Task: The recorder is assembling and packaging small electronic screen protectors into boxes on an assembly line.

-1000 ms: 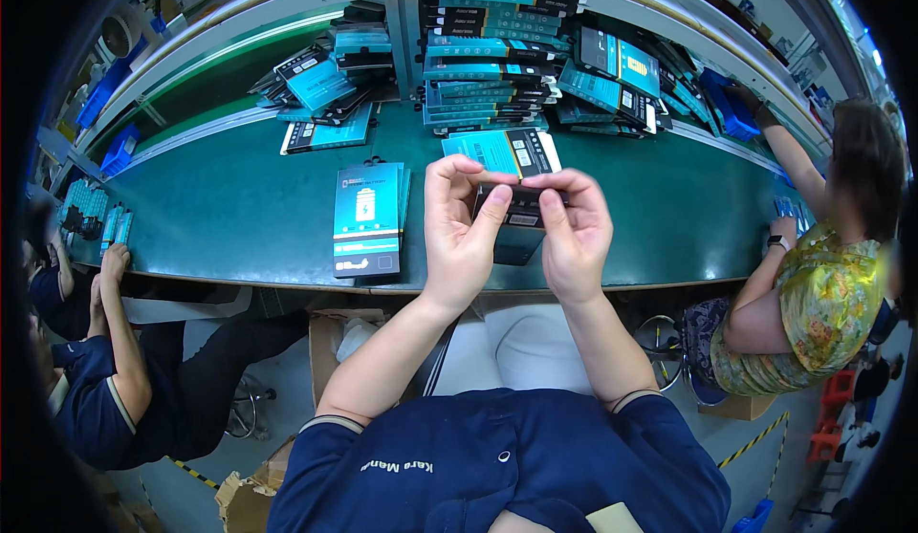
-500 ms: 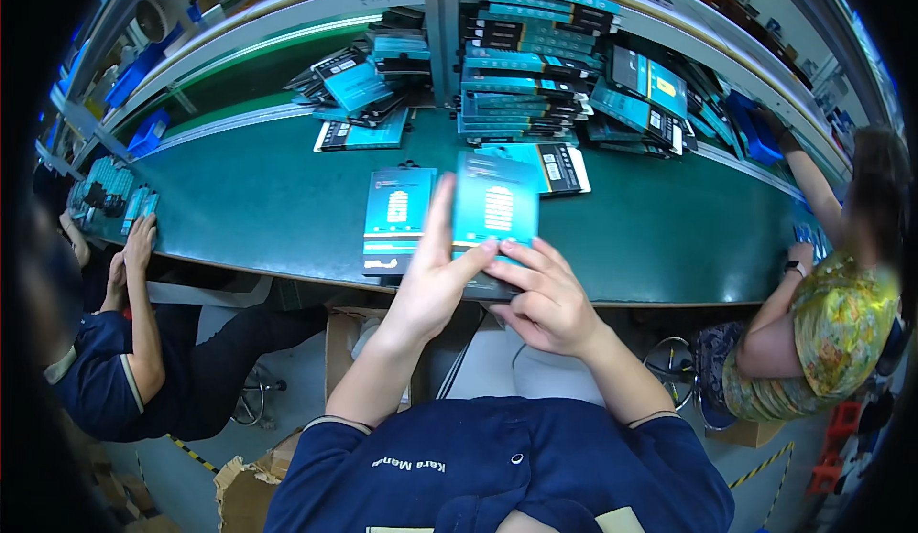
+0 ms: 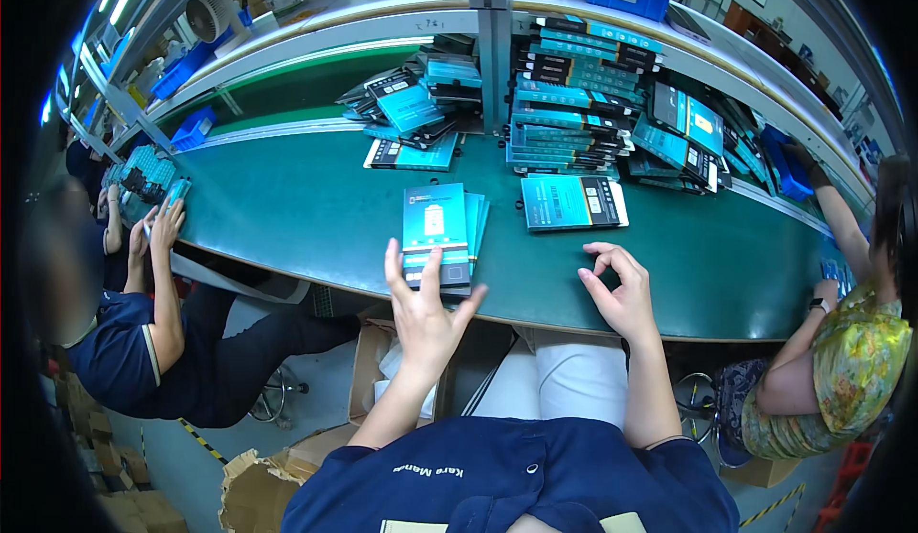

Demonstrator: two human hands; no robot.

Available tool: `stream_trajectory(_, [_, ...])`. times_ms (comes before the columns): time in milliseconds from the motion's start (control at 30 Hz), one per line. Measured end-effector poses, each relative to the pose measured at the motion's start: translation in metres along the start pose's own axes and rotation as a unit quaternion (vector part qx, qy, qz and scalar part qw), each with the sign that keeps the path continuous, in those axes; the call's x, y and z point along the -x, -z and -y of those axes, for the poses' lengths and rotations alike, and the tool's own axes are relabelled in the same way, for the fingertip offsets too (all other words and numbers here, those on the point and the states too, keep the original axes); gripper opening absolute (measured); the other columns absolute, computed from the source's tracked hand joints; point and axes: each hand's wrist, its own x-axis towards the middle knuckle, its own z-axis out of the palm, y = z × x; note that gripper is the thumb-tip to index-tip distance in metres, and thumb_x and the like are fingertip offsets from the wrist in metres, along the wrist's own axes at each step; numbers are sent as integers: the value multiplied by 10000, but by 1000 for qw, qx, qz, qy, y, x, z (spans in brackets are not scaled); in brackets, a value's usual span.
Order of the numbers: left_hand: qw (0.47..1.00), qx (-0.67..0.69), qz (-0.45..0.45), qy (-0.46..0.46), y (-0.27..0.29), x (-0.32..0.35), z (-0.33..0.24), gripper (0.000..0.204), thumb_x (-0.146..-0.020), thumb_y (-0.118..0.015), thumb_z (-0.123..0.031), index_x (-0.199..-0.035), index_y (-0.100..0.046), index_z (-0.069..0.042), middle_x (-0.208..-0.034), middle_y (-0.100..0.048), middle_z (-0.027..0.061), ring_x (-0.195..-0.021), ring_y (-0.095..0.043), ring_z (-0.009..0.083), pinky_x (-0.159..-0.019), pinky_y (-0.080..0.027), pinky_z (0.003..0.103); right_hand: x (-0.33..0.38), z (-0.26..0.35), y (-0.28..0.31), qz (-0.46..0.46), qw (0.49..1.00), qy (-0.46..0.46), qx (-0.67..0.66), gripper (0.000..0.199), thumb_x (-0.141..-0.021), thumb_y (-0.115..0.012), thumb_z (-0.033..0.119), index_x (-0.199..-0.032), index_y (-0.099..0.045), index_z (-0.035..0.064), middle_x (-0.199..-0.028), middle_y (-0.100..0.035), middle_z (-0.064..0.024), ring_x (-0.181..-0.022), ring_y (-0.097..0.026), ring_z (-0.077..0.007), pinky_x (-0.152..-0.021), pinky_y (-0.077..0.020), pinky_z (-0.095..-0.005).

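Observation:
A flat teal and black box (image 3: 433, 219) lies on top of a small, uneven stack at the middle of the green bench (image 3: 335, 208). My left hand (image 3: 426, 318) is open at the near end of that stack, its spread fingertips over or against the top box's lower edge; whether they touch it I cannot tell. To the right, my right hand (image 3: 623, 294) is raised above the bench edge with nothing in it, fingers loosely curved and thumb apart. Beyond it, a single teal and black box (image 3: 572, 202) lies flat.
Behind the lone box rises a tall stack of similar boxes (image 3: 574, 98), with a loose heap (image 3: 684, 131) to its right. Another pile (image 3: 416, 103) lies left of the metal post (image 3: 493, 65). People work at both sides. An open carton (image 3: 368, 366) stands below the bench edge.
Both hands were around a teal box held over the bench; it has been let go, apparently onto the small stack. My hands have separated, the right moving rightward. The whole view has shifted.

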Motion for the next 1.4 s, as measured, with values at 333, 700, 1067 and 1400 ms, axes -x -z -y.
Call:
stream_trajectory(333, [985,-104,-87,103,30,-62,154,566,-741,-752,-175,-1246,-534,-44,-1356,-359,314,-1108,-515,524,-935,-456,519,27,4,17,138,985,46,96,127,-797,-723,114,-855,-640,37,-1197,-651,-138,-1215,-553,-359,-1017,-434,-449])
stream_trajectory(700, [874,-361,-134,295,49,-122,340,957,-833,-738,-360,-1558,-124,-242,-1566,-58,311,-1329,-330,560,-1057,-373,585,29,6,11,65,985,64,146,96,-792,-719,97,-835,-648,49,-1098,-668,-111,-1116,-597,-326,-944,-476,-435])
stream_trajectory(1067, [917,-318,136,198,-8,-70,181,703,-934,-491,-529,-1399,-455,-3,-1549,-216,309,-1431,-201,489,-1096,-204,674,29,3,7,-8,999,0,52,27,-834,-644,0,-856,-629,5,-1008,-652,-141,-974,-624,-305,-872,-489,-374])
stream_trajectory(1400, [886,344,-147,-273,-64,-184,-23,295,-805,-452,118,-1010,-629,-1,-1040,-692,136,-1031,-659,247,-898,-503,340,-9,-11,21,-178,973,28,-142,192,-607,-368,-146,-560,-466,14,-601,-518,-80,-593,-513,-155,-568,-401,-254])
